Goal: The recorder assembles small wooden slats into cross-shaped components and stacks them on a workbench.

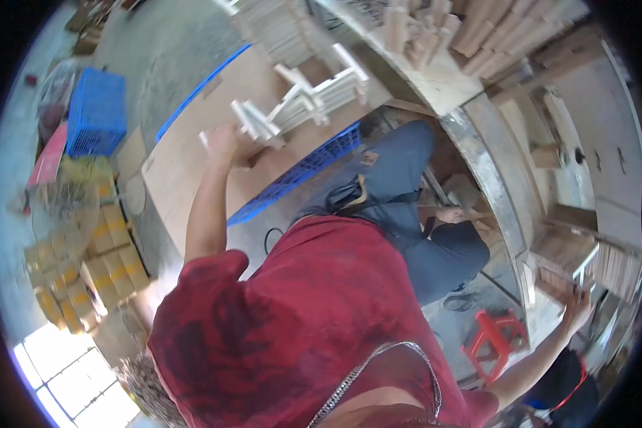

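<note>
My left hand (223, 141) is over a brown board (185, 153) lying on a blue plastic crate (296, 175). Its fingers are blurred, but they look closed on a pale wooden strip (204, 139), whose end sticks out beside them. Right next to this hand stand several more pale wooden strips (257, 125) in a loose row on the board. Out at the far right, my right hand (576, 310) reaches to a stack of wooden pieces (567, 253) by the workbench. Its fingers are small and smeared there, and I cannot tell whether they grip a piece.
A wooden workbench (485, 153) with a machine runs along my right, bundles of wooden pieces (488, 32) on its far end. A red plastic stool (492, 346) stands low at the right. To the left are a blue crate (96, 110), a fan (68, 203) and stacked cardboard boxes (114, 271).
</note>
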Tool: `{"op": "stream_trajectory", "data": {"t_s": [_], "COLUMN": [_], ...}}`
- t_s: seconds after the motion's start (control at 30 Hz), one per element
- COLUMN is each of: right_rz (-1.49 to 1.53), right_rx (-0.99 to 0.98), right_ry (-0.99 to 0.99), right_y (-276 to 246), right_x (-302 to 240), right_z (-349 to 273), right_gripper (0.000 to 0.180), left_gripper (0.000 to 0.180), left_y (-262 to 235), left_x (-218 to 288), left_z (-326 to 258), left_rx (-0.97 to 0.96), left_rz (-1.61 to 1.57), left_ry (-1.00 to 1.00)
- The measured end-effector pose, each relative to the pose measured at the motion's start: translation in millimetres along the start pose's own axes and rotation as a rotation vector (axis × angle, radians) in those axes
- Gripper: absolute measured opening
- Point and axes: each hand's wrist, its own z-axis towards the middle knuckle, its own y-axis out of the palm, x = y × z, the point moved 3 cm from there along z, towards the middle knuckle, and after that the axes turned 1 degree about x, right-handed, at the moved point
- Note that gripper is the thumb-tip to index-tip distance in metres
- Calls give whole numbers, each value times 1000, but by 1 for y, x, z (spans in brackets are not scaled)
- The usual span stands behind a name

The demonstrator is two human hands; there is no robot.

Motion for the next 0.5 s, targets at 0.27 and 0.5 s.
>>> {"op": "stream_trajectory", "data": {"t_s": [0.27,0.5], "right_rz": [183,503], "right_rx": [-77,23], "right_ry": [112,254], "right_y": [-36,-69], "right_x": [-69,-188], "right_z": [17,-69], "right_gripper": [26,34], "left_gripper": [23,25], "left_y": [3,-4], "left_x": [-56,-77], "left_z": [-34,-17], "left_rx": [-79,2], "left_rz": [70,56], "left_ry": [-69,133]}}
